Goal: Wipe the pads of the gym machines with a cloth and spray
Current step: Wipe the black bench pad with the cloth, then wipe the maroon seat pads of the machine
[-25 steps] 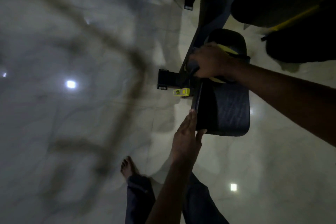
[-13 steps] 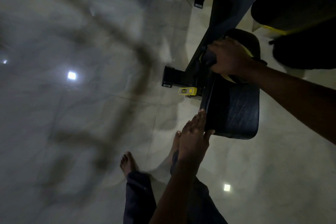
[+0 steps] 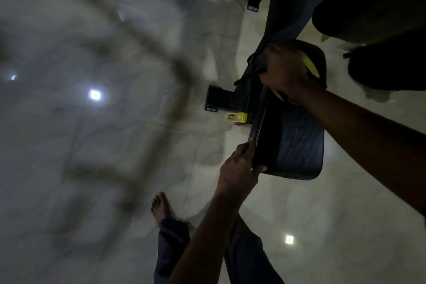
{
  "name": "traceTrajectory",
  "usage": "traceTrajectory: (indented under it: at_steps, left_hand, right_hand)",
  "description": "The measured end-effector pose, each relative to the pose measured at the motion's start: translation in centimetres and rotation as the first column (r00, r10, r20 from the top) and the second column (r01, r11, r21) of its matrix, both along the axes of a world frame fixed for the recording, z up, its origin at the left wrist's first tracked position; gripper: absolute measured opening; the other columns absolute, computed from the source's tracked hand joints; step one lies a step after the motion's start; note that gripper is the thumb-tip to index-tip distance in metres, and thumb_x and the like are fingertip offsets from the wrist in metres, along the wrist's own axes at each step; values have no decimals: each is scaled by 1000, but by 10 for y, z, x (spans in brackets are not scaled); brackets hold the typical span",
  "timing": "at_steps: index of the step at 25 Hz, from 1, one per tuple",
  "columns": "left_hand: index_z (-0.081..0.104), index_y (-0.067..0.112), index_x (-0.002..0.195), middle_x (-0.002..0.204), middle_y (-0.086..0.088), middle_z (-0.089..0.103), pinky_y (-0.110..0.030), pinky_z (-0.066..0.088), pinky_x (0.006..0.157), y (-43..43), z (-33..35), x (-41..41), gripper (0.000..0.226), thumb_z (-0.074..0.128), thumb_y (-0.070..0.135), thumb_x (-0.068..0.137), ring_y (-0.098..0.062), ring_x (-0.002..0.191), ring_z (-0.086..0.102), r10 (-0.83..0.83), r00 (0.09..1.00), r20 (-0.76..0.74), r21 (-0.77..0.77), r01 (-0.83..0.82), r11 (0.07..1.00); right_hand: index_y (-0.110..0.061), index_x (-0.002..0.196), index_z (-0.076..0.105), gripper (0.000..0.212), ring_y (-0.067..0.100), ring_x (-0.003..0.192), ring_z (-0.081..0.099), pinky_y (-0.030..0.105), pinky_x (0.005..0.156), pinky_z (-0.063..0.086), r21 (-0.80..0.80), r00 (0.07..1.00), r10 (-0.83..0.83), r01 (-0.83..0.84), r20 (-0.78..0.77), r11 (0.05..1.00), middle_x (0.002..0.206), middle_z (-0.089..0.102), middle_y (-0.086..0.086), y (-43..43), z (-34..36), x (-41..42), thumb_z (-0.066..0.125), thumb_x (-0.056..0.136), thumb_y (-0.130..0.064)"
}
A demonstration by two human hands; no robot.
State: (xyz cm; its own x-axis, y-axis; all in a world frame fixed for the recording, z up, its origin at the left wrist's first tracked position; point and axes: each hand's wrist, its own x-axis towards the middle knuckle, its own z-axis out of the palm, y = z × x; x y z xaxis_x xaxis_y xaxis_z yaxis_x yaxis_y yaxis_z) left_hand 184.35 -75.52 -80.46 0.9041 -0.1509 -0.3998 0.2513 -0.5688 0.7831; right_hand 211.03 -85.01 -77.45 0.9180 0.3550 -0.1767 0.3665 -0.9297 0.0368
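Observation:
A black seat pad with a yellow stripe at its far end juts out from a dark machine frame. At that far end my right hand grips a bunched dark cloth, pressed against the pad's left edge. My left hand holds the pad's near left corner, fingers along its side and thumb hooked over the front edge. No spray bottle is in view.
The machine's black foot and a yellow label sit on the glossy tiled floor left of the pad. More black pads fill the upper right. My bare foot and trouser legs are below.
My right hand with the cloth has slid a little further up the pad's far left edge. My left hand has gone from lying flat against the side to holding the near corner.

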Motion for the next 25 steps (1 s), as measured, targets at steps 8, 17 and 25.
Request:
traceTrajectory:
  at_steps: [8,17,25]
  left_hand:
    - [30,15,156,149,-7,45,-38,48,98,8,3,4,73,63,40,95,-27,122,56,-45,998,37,26,44,999]
    - [48,9,145,147,-16,50,-40,38,113,151,96,32,52,61,21,96,-32,135,47,210,960,187,152,-239,959]
    - [52,13,144,149,-10,48,-38,36,114,328,305,26,50,62,20,95,-26,138,44,416,820,393,262,-534,804]
  right_hand:
    - [3,133,53,68,45,125,51,50,103,43,77,995,-98,98,0,992,132,56,26,-13,-2,-18,73,71,-18]
    - [-8,125,59,53,39,118,62,51,99,50,335,862,-196,378,-468,863,125,66,20,40,70,-52,74,79,-29]
    - [-11,122,27,51,27,93,61,39,77,47,566,834,173,190,-525,802,109,58,12,214,283,-69,65,97,-35]
